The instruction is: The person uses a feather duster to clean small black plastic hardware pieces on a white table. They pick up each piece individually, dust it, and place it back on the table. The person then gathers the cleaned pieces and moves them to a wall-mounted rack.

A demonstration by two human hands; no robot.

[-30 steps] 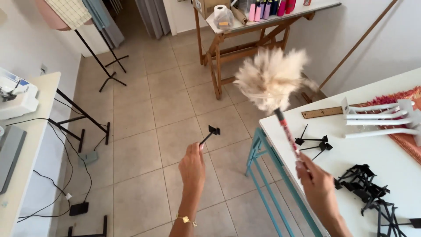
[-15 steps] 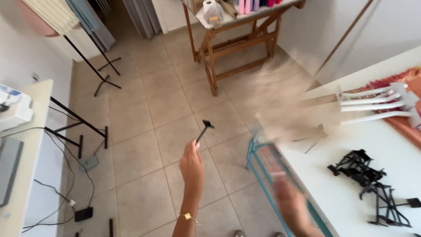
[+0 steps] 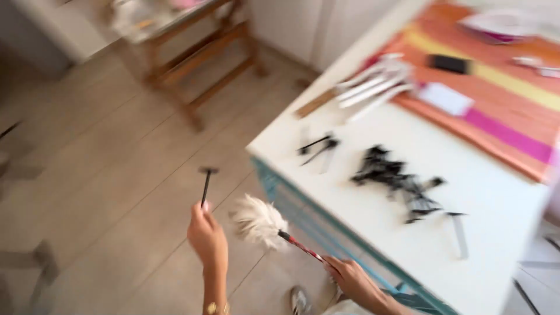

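Holding a thin black rod (image 3: 205, 185) upright, the left hand (image 3: 208, 238) is closed around its lower end, so the small flat head at the top stands above the tiled floor (image 3: 105, 192). The right hand (image 3: 353, 281) is closed around the red-and-black handle of a feather duster (image 3: 261, 221). Half a second ago the duster was a blur swinging near the table edge; now its pale feathers sit low, just beside the left hand and close to the rod, so the two held things have been brought together. The view has also swung to the right and is blurred by motion. Beyond the hands stands a white table (image 3: 496, 233) with a blue frame, carrying a tangle of small black parts (image 3: 396, 178), two more black pieces (image 3: 318, 147) near its corner, some white slats (image 3: 376, 84) and an orange, yellow and pink striped cloth (image 3: 501, 99). Further off on the floor is a wooden stand (image 3: 198, 70).
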